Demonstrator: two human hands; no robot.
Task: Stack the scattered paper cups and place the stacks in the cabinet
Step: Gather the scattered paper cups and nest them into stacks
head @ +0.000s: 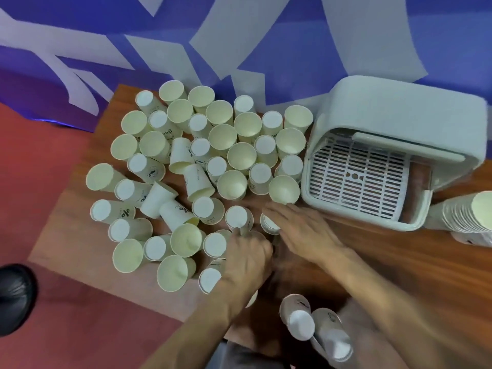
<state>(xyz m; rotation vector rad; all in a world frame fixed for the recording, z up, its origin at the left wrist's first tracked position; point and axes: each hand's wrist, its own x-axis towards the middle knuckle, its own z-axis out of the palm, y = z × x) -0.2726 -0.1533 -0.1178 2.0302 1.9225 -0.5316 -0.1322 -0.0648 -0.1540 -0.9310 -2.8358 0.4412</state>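
A wooden table [74,235] stands on red floor below a purple-and-white wall. From 9 to 12 o'clock, scattered paper cups [222,137] stand mouth-up or mouth-down (a few tipped). The left hand [247,254] curls among them, its hold hidden. The right hand [300,230] lays straight fingers over an inverted cup [269,225]; an open white cabinet [386,107] sits at 2 o'clock and a cup stack [463,213] lies lengthwise at 3.

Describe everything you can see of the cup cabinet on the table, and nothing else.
The cabinet is a pale, rounded box that looks like matte plastic, standing upright on the right side of the wooden table. Its front flap is swung up, so the inside shows: a white slotted tray with a small round hole in the middle and no cups on it. Open paper cups crowd close to its left wall; a stack of cups sits just beyond its right corner.
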